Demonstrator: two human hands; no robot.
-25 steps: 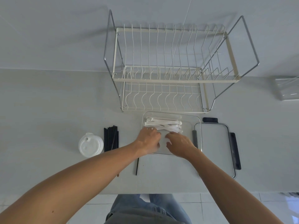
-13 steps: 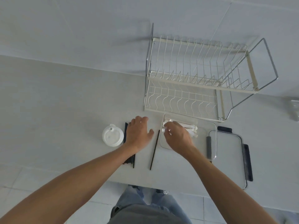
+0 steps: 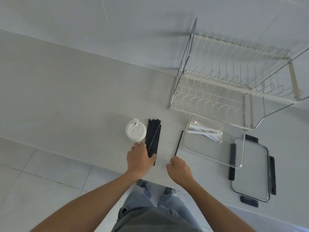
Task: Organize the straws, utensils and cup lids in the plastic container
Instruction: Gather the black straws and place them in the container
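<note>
A bundle of black straws (image 3: 153,136) lies on the counter beside a white stack of cup lids (image 3: 135,132). My left hand (image 3: 139,156) grips the bundle's near end, thumb over it. A single black straw (image 3: 178,143) lies apart to the right. My right hand (image 3: 179,168) has curled fingers that pinch its near tip. The clear plastic container (image 3: 209,153) stands further right, with white wrapped utensils (image 3: 205,132) along its far side.
The container's clear lid (image 3: 250,171) with black clips lies at the right, overlapping the container's corner. A white wire dish rack (image 3: 234,84) stands behind against the wall. The counter's front edge runs just under my wrists.
My right hand left the utensils in the container and came back to the single straw's near tip. My left hand slid down to the bundle's near end. The view swung left.
</note>
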